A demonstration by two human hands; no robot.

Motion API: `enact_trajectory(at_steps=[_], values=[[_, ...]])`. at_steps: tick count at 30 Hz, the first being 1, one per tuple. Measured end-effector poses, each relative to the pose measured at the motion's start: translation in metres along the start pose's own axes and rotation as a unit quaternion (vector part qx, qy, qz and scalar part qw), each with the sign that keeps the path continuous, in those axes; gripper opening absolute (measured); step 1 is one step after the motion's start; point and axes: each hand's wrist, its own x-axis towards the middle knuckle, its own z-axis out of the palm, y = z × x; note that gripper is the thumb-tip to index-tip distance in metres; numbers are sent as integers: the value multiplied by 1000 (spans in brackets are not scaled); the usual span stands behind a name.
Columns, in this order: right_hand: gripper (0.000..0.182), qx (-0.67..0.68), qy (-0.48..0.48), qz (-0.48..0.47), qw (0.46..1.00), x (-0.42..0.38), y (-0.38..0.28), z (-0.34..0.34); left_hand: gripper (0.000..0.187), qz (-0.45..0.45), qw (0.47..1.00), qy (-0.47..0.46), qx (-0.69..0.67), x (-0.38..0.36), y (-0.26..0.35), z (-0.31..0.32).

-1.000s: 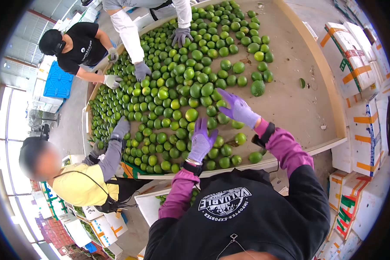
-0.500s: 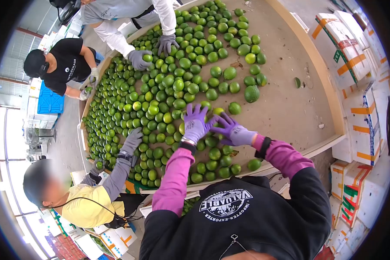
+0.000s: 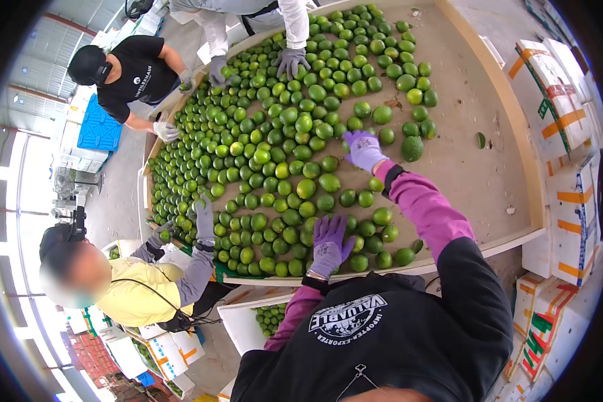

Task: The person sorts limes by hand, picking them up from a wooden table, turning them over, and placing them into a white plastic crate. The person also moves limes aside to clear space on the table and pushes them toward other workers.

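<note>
- The left hand (image 3: pixel 329 242), in a purple glove, is laid flat with fingers spread on the limes (image 3: pixel 295 157) at the near edge of the sorting table (image 3: pixel 469 174); nothing is seen pinched in it.
- The right hand (image 3: pixel 363 149), also gloved in purple, is reached farther out with the arm extended; its fingers are curled down over limes at the right fringe of the heap, but whether one is grasped cannot be told.
- The limes lie ahead and to the left of both hands, in a dense layer running diagonally toward the table's far left end; being round, they show no long axis.
- A larger, darker fruit (image 3: pixel 412 148) lies just right of the right hand, which is the nearer of the two.
- Bare tabletop is left to the right of the heap, bounded by a raised wooden rim (image 3: pixel 516 114).
- Stacked white cartons (image 3: pixel 563 120) stand beyond that rim.
- Co-workers' grey-gloved hands (image 3: pixel 204 216) (image 3: pixel 291 61) are at work on the left side and far end, well apart from the purple gloves.
</note>
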Motion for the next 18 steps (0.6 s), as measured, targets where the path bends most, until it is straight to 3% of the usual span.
enact_trajectory(at_steps=[5, 6, 7, 8, 10, 11, 13, 14, 17, 18], values=[[46, 122, 56, -91, 987, -19, 6, 28, 60, 26, 997, 20, -64, 1, -9, -3], [41, 375, 3, -66, 924, -33, 10, 25, 55, 5, 994, 19, -104, 3, -19, 6], [36, 602, -47, -35, 796, -44, 18, 26, 52, -15, 989, 16, -145, 8, -22, 6], [36, 600, -44, -26, 798, -53, 27, 28, 52, -9, 988, 12, -152, 9, -22, 7], [37, 767, -200, 66, 606, -72, 44, 34, 47, -123, 927, 138, -326, 23, -14, -10], [37, 767, -192, 71, 608, -79, 45, 36, 47, -116, 927, 134, -331, 32, -10, -13], [44, 834, -209, 91, 503, -93, 33, 38, 49, -134, 894, 140, -405, 52, -3, -23], [44, 834, -206, 92, 504, -99, 30, 38, 56, -85, 902, 162, -392, 61, 2, -29], [43, 833, -226, 11, 505, -110, 17, 44, 61, -50, 920, 178, -347, 79, 20, -49], [42, 672, -61, -131, 726, -116, 7, 39, 65, -44, 927, 154, -339, 81, 27, -63]])
